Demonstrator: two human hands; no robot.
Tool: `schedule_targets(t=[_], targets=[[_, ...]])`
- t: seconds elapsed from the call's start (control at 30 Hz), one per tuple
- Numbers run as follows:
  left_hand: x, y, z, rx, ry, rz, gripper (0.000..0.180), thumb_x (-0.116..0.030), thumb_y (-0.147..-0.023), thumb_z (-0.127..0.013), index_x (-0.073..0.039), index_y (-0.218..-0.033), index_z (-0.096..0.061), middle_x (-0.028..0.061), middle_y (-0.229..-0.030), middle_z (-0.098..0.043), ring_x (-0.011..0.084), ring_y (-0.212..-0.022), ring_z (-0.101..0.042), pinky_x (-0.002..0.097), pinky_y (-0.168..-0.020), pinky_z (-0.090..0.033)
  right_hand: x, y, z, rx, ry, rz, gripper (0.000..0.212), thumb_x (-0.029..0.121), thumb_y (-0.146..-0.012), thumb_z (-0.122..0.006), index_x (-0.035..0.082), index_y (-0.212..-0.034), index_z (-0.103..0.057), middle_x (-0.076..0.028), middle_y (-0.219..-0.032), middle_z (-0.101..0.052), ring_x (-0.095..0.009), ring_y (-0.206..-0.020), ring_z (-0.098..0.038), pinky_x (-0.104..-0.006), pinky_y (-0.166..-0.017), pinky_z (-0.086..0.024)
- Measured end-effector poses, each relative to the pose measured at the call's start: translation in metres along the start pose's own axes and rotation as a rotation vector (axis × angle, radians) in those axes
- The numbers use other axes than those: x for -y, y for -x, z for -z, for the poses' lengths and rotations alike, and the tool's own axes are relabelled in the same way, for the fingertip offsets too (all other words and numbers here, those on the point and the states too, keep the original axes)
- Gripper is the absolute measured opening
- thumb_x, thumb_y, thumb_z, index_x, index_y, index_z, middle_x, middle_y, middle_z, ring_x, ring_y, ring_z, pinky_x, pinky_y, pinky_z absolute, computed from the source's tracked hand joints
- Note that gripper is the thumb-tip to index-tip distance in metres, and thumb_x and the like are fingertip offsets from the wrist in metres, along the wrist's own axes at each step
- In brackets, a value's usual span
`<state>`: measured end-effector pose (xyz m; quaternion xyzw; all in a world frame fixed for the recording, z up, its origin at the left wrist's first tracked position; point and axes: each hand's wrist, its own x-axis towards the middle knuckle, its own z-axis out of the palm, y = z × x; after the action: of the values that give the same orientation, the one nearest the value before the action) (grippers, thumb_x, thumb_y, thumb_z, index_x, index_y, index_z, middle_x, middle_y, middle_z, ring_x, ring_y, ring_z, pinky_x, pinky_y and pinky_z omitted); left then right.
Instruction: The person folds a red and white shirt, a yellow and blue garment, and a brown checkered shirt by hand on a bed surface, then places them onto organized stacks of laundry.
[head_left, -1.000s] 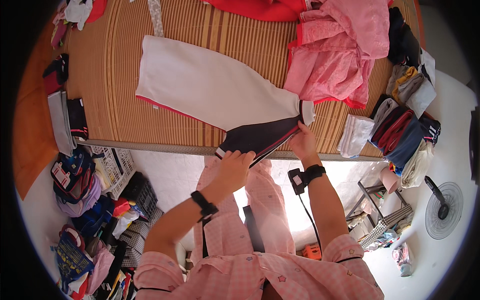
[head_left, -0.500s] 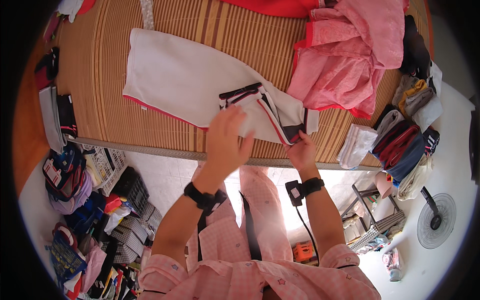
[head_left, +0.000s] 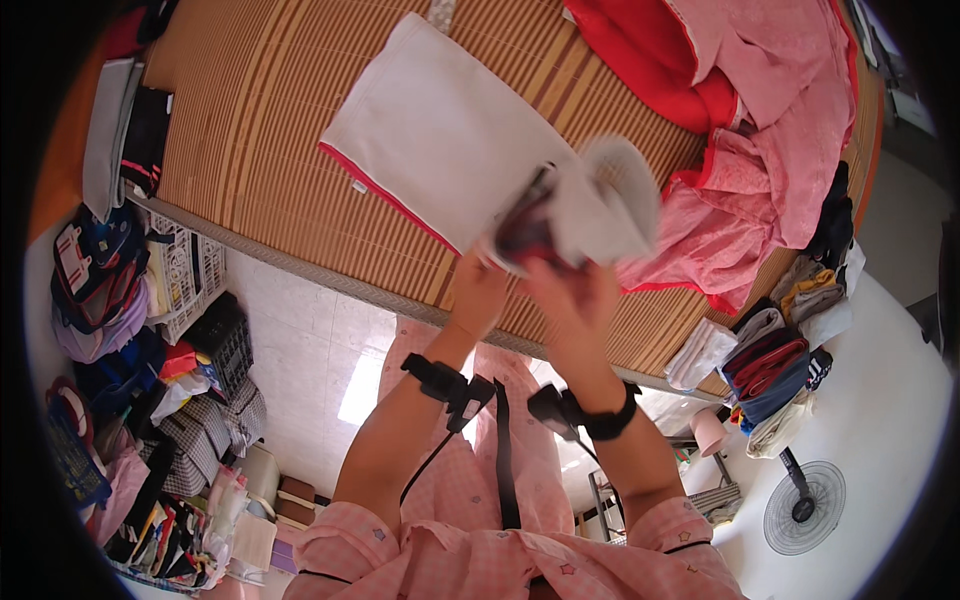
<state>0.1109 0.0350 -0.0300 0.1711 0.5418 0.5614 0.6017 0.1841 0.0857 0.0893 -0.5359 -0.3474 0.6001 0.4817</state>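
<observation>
A white top (head_left: 440,130) with a dark red hem and black, white and red trim lies spread at a slant on the slatted bamboo mat. My right hand (head_left: 573,300) grips its near right end, which is lifted and folded over, blurred by motion. My left hand (head_left: 478,290) is close beside it, its fingers pinched on the garment's near edge where the red hem ends. The dark trim shows between both hands, partly hidden by the raised cloth.
A pink and red garment (head_left: 770,180) lies crumpled on the mat (head_left: 240,130) to the right. Folded clothes (head_left: 770,360) are stacked along the right edge, and a grey folded garment (head_left: 108,140) lies at the left. Below stand a white basket (head_left: 190,280) and a fan (head_left: 803,508).
My right hand has lifted and turned over the top's right end. My left hand has moved from above the trim to the near edge. The view has shifted and turned.
</observation>
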Motion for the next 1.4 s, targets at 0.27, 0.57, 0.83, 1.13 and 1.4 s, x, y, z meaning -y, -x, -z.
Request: schedule_targets(t=[0.27,0.57,0.83,1.13,1.4], targets=[[-0.044,-0.052,0.034,-0.108,0.184,0.410,0.044,-0.022,-0.089,-0.057,0.002,-0.124,-0.045,0.0093,-0.116,-0.056,0.0187,-0.106,-0.054,0.0321,-0.089,-0.044,-0.091,-0.053,0.015,-0.232,0.486,-0.164,0.024,0.015,-0.084,-0.061,-0.001,-0.099,-0.051,-0.006,-0.081,-0.056,-0.011,-0.072,-0.052,-0.0239,-0.062,-0.044],[-0.041,-0.046,0.032,-0.120,0.215,0.352,0.050,-0.015,-0.085,-0.062,0.005,-0.126,-0.041,0.0119,-0.119,-0.054,0.0203,-0.105,-0.054,0.0316,-0.089,-0.043,-0.092,-0.107,0.048,-0.123,0.743,0.056,0.038,0.025,-0.082,-0.065,-0.004,-0.103,-0.052,-0.007,-0.076,-0.052,-0.014,-0.068,-0.050,-0.0275,-0.062,-0.044],[-0.025,-0.023,0.022,-0.234,-0.212,0.210,0.046,-0.015,-0.081,-0.065,0.007,-0.117,-0.045,0.0162,-0.109,-0.059,0.0215,-0.094,-0.058,0.0306,-0.081,-0.046,-0.062,-0.106,0.070,0.173,1.087,-0.162,0.040,0.032,-0.076,-0.066,-0.004,-0.090,-0.056,-0.016,-0.068,-0.059,-0.025,-0.063,-0.058,-0.0354,-0.060,-0.045],[-0.008,0.033,0.044,-0.381,-0.779,0.033,0.047,-0.017,-0.074,-0.073,0.004,-0.104,-0.043,0.0141,-0.101,-0.046,0.0196,-0.085,-0.051,0.0281,-0.070,-0.047,-0.091,-0.035,0.145,-0.165,1.224,0.142,0.046,0.026,-0.072,-0.072,-0.002,-0.101,-0.051,-0.014,-0.070,-0.056,-0.027,-0.066,-0.057,-0.0366,-0.062,-0.047],[-0.016,-0.013,0.039,-0.494,-0.341,0.318,0.061,-0.022,-0.073,-0.076,0.006,-0.113,-0.040,0.0123,-0.094,-0.055,0.0177,-0.081,-0.056,0.0295,-0.072,-0.047,-0.075,-0.090,0.092,0.091,0.992,-0.245,0.047,0.035,-0.075,-0.072,-0.002,-0.098,-0.053,-0.009,-0.082,-0.058,-0.017,-0.073,-0.056,-0.0270,-0.067,-0.047]])
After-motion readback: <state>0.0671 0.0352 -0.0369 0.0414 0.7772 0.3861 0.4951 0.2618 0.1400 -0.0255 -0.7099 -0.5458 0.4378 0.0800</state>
